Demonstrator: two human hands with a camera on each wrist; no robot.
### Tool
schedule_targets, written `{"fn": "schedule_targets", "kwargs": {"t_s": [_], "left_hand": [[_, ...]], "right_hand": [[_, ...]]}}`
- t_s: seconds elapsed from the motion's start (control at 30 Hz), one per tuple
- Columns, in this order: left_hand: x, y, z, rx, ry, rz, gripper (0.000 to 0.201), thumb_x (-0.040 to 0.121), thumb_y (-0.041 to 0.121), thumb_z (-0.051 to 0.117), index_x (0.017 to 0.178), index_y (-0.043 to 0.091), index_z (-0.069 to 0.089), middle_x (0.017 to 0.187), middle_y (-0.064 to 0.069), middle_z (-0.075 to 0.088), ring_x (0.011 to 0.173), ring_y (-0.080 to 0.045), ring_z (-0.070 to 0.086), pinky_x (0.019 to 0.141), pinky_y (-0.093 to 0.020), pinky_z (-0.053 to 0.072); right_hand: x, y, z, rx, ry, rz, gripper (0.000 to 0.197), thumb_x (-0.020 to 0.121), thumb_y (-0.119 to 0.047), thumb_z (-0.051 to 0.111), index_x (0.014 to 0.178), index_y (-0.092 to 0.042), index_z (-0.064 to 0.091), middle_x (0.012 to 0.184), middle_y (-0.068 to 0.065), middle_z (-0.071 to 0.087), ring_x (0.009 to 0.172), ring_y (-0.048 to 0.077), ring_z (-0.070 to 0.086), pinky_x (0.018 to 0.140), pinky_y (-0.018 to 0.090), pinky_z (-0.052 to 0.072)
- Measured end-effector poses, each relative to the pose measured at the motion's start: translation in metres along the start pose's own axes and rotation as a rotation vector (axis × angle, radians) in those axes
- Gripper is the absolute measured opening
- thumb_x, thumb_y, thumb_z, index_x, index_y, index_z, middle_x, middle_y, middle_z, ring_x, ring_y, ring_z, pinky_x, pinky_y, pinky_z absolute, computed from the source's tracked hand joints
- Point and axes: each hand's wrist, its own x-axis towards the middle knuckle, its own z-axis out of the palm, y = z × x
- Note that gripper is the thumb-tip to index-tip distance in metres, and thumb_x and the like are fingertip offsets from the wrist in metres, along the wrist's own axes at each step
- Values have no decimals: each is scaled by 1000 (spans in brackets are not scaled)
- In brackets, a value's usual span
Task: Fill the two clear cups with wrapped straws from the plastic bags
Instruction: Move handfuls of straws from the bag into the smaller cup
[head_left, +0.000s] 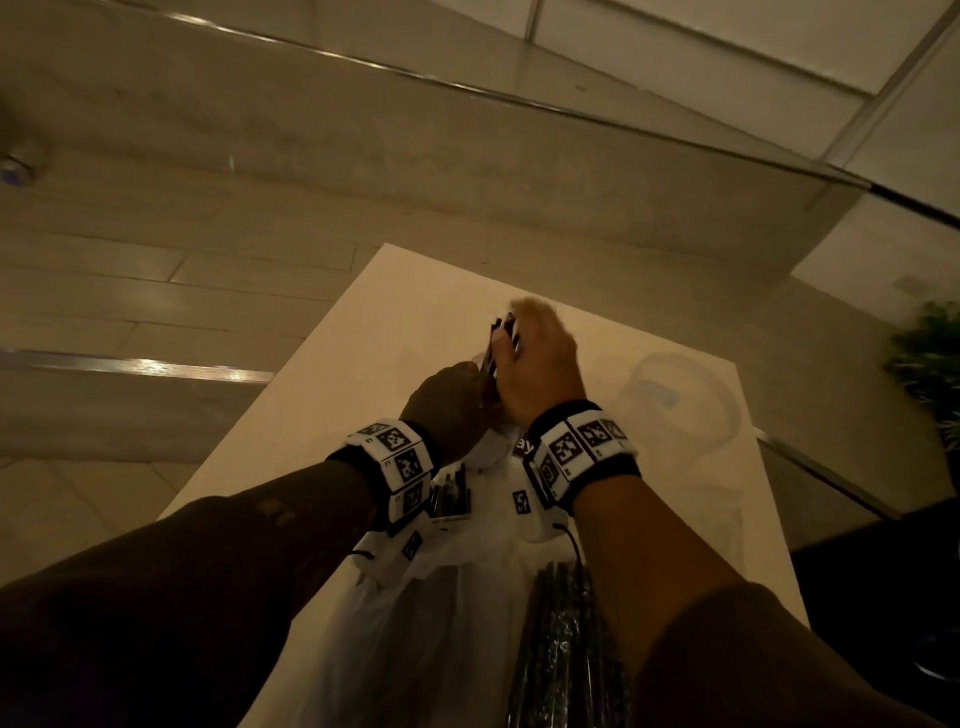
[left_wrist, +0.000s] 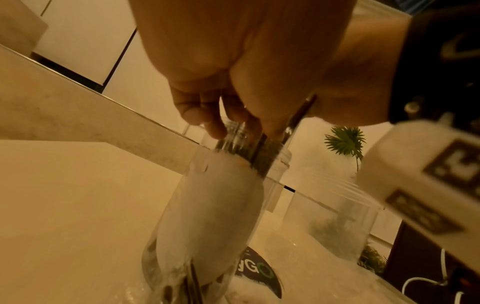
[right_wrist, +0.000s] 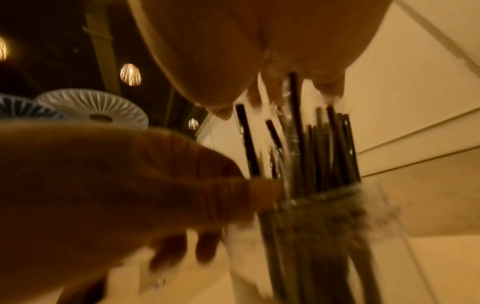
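On the white table (head_left: 311, 415) stands a clear cup (right_wrist: 363, 205) packed with dark wrapped straws (right_wrist: 322, 148). My left hand (head_left: 452, 405) grips this cup at its side near the rim. From above, my right hand (head_left: 540, 364) curls its fingers round the straw tops (head_left: 501, 330). In the left wrist view the right hand's fingers (left_wrist: 215, 125) reach down into the cup's mouth (left_wrist: 275, 164). A second clear cup (head_left: 670, 395) stands to the right, and it looks mostly empty (left_wrist: 332, 216). The first cup is almost hidden in the head view.
Crumpled plastic bags (head_left: 441, 649) lie on the near part of the table under my forearms; one holds a bundle of dark straws (head_left: 561, 649). A green plant (head_left: 930, 353) stands off the table's right. Tiled floor and a step lie beyond.
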Motion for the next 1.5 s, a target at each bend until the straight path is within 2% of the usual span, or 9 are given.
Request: {"fn": "schedule_targets", "kwargs": {"t_s": [0.13, 0.27, 0.33, 0.43, 0.57, 0.83, 1.2, 1.33, 1.5], "left_hand": [[-7, -7, -5, -118, 51, 10, 26, 89, 33, 58, 104, 11, 59, 90, -5, 59, 79, -23, 55, 67, -32, 42], [-26, -36, -5, -130, 37, -200, 34, 84, 41, 64, 105, 19, 50, 89, 1, 60, 75, -16, 55, 68, -32, 49], [-38, -55, -2, -53, -97, -390, 49, 81, 47, 65, 114, 17, 46, 103, -6, 60, 87, -23, 59, 75, -36, 52], [-56, -77, 12, 57, -335, -606, 87, 74, 56, 68, 137, 14, 26, 132, -14, 41, 113, -35, 51, 92, -44, 48], [-62, -77, 34, -72, -484, -598, 81, 78, 50, 69, 136, 11, 28, 125, -17, 49, 99, -31, 54, 81, -37, 47], [-61, -81, 47, -95, -416, -553, 47, 87, 38, 62, 124, 13, 45, 125, -14, 52, 111, -30, 51, 90, -36, 43], [-62, -81, 56, -78, -349, -571, 47, 87, 37, 62, 124, 17, 41, 119, -13, 49, 94, -26, 50, 75, -31, 39], [-63, -79, 58, -81, -341, -563, 46, 87, 36, 63, 122, 16, 42, 119, -14, 49, 91, -24, 47, 76, -31, 37], [-61, -77, 60, -91, -329, -551, 46, 87, 38, 62, 122, 15, 42, 120, -13, 49, 98, -27, 50, 76, -31, 38]], "right_hand": [[-8, -1, -3, -7, -3, -31, 46, 101, -31, 38, 146, -18, 39, 157, 8, 28, 148, 22, 15, 121, 46, 8], [-42, -16, -18, 112, 435, -235, 25, 91, -25, 52, 107, -8, 62, 109, 12, 62, 105, 25, 53, 89, 35, 44], [-59, -19, -8, 161, 136, -106, 14, 93, -20, 54, 86, -8, 57, 80, 5, 59, 74, 19, 54, 65, 28, 43], [-74, 7, 44, -37, -511, 242, 22, 94, -27, 55, 82, -9, 58, 75, 4, 57, 74, 20, 56, 65, 27, 45], [-85, 34, 98, -23, -736, 416, 39, 84, -54, 64, 97, -17, 60, 96, 3, 66, 84, 20, 59, 74, 30, 51], [-87, 38, 115, 233, -590, 581, 33, 86, -38, 66, 107, -13, 67, 101, 5, 68, 91, 24, 63, 73, 29, 50], [-77, 1, 61, 435, -417, 362, 32, 94, -25, 59, 124, -15, 55, 107, -4, 55, 99, 11, 50, 89, 23, 36], [-70, -16, 38, 597, -278, 326, 14, 96, -14, 55, 110, -10, 56, 80, -5, 58, 60, -5, 54, 54, 5, 43], [-47, -42, -10, 694, -11, 170, 7, 96, -18, 56, 92, -13, 54, 66, 0, 58, 48, 5, 54, 53, 20, 46]]}}
